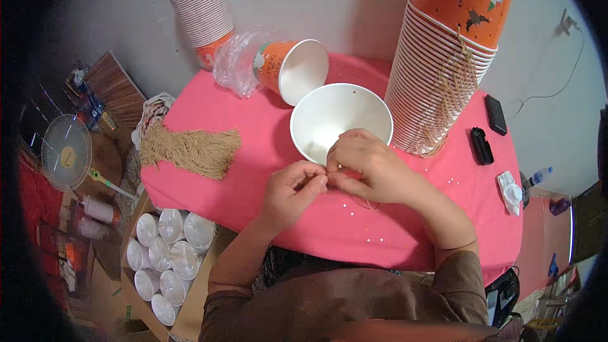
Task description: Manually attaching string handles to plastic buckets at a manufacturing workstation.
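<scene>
A paper bucket (354,104), white inside, stands mouth up in front of me on the pink-covered table. At its near rim, my left hand (294,191) pinches with thumb and forefinger, its tips meeting those of the other hand. My right hand (367,163) is bent over the rim, fingers closed. A thin cord (373,206) loops out below it; the ends between my fingertips are too small to make out. To the left lies a bundle of tan cords (193,151). Orange shows on the bucket's outside below my right hand.
A tall stack of nested buckets (437,82) with cords hanging down its side stands at right. Behind lies another orange bucket (304,73) beside clear plastic wrapping (237,63). Another stack (199,6) is at back left. A box of wrapped white cups (172,221) sits lower left.
</scene>
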Demonstrator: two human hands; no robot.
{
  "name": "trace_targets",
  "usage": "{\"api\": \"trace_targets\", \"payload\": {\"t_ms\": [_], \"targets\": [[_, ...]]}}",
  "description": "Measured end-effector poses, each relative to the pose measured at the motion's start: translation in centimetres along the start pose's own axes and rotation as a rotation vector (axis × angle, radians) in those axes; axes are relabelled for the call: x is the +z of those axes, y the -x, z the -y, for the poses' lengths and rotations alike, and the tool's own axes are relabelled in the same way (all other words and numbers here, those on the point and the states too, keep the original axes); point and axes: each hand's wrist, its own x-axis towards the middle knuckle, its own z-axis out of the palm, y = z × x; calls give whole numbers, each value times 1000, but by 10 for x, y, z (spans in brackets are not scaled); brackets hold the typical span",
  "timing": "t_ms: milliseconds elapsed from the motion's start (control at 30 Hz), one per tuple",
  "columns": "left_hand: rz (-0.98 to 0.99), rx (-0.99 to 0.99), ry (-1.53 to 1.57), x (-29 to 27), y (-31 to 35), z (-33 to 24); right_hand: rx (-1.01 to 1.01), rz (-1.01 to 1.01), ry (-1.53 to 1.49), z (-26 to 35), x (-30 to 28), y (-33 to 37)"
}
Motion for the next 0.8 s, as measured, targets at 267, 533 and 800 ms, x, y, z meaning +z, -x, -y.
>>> {"api": "trace_targets", "payload": {"t_ms": [267,533,800], "targets": [[110,-46,4,7,0,23,-16,-26,53,0,7,-1],[267,-49,-118,12,2,31,-4,-33,92,1,10,-1],[166,-80,-106,10,4,26,-32,-47,43,-3,8,1]]}}
